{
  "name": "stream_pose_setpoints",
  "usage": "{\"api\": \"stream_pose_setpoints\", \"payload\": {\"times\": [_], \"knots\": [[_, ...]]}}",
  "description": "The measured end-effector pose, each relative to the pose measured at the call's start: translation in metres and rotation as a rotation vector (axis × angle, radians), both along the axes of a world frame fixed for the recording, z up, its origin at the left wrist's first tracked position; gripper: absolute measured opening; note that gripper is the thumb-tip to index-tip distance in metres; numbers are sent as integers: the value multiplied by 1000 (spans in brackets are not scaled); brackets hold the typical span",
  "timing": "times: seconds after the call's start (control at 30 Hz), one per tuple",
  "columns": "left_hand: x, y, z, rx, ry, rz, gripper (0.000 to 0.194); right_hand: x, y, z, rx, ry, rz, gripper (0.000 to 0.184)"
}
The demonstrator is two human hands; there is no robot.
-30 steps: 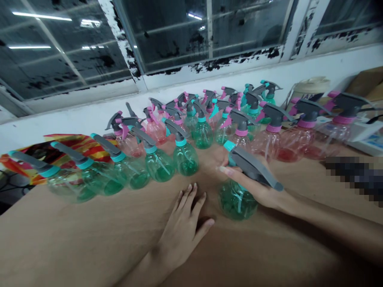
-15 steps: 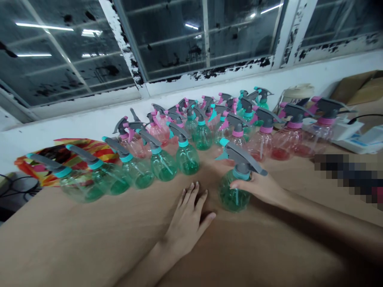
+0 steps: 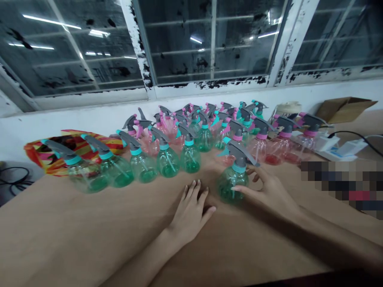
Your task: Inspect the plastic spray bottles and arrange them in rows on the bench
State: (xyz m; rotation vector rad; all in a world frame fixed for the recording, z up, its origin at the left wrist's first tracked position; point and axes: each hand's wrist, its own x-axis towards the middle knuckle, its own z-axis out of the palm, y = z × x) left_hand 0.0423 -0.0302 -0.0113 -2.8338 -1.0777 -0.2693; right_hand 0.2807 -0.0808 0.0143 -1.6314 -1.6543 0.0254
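Note:
A green spray bottle (image 3: 227, 184) with a grey trigger head and turquoise collar stands upright on the wooden table. Beside its right side is my right hand (image 3: 273, 195), fingers spread; the thumb tip overlaps the bottle, and whether it touches I cannot tell. My left hand (image 3: 188, 215) rests flat on the tabletop, palm down and holding nothing, left of that bottle. Nearest beyond it, a green spray bottle (image 3: 190, 159) ends a slanting row of several green ones. Behind and to the right stand pink spray bottles (image 3: 273, 153) with pink collars.
More pink and green bottles crowd the table (image 3: 89, 235) toward the windowed wall. A red-yellow patterned bag (image 3: 36, 157) lies at the left. On the right are a white power strip (image 3: 338, 151) with cables, an open cardboard box (image 3: 344, 109) and a whitish container (image 3: 287, 108).
My right hand has loosened from the green spray bottle, its fingers drawing away to the right. My left hand stays flat on the table. The camera view has tilted up slightly.

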Motion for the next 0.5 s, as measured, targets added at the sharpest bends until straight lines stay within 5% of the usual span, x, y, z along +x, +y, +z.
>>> {"api": "stream_pose_setpoints", "payload": {"times": [0.17,0.33,0.5], "knots": [[0,-2,2,-6,-4,-3,50,-2,23,13,23,-66,27,52],[0,-3,1,1,-20,-4,49,-11,53,28,-199,-164,-81,60],[-2,-1,-3,6,-39,-6,50,-20,79,36,-228,-224,-128,63]]}}
